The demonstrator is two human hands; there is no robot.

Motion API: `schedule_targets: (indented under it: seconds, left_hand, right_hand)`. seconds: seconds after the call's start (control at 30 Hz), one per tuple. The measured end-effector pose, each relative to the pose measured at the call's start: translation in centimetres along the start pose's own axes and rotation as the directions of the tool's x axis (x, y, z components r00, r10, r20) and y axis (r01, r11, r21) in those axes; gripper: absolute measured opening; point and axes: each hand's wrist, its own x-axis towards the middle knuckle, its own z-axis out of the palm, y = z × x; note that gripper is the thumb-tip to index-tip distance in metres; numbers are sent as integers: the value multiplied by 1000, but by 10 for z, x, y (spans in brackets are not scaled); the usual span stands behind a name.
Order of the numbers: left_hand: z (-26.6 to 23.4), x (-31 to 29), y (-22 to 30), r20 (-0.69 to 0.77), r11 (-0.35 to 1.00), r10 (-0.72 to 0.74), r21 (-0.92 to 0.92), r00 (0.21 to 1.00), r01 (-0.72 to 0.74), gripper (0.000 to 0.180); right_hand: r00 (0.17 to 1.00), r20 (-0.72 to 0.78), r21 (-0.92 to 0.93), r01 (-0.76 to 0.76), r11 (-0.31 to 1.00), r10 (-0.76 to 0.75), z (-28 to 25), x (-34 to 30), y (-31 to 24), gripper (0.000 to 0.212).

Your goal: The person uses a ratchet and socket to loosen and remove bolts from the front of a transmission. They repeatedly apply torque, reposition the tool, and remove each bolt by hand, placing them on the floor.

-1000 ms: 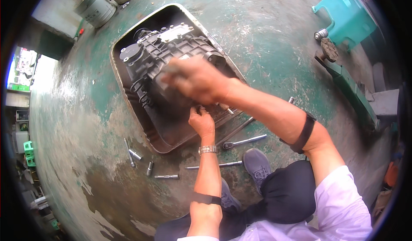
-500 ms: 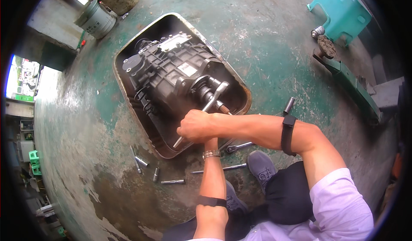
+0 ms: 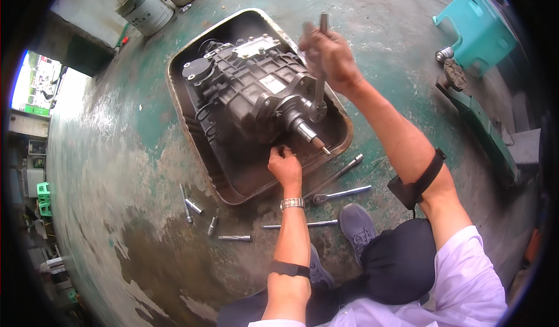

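A grey metal gearbox lies in a dark rimmed tray, its splined shaft pointing toward me. My right hand, slightly blurred, is wrapped round the handle of a ratchet wrench. The handle's end sticks up above the fist, and the round head is down beside the shaft at the gearbox's near face. Over the tray's near part is my left hand, its fingers curled together below the shaft. Whatever those fingers may hold is hidden.
Near the tray lie a second ratchet, a long bar, a thin rod and several sockets and extensions. A turquoise stool and a green jack stand right; buckets stand far left.
My right hand has swung up and away to the far right, raising the wrench handle. My left hand, previously behind the right, now shows. The view has shifted slightly.
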Motion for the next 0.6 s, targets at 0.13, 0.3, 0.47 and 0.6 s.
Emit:
schedule_targets:
  seconds: [0.13,0.3,0.47,0.6]
  left_hand:
    - [-3,4,9,-7,996,-69,-53,998,69,9]
    - [-6,10,21,70,945,-210,-241,975,221,12]
    - [0,16,25,221,781,-352,-466,910,415,11]
    - [7,16,7,390,646,-388,-531,835,549,11]
  right_hand:
    - [978,-167,302,-67,951,122,-38,8,0,45]
    - [970,-187,252,-105,962,155,-58,5,-3,43]
    - [957,-247,220,-100,970,154,-75,-4,-9,40]
    - [939,-286,340,-87,936,191,-92,-16,11,41]
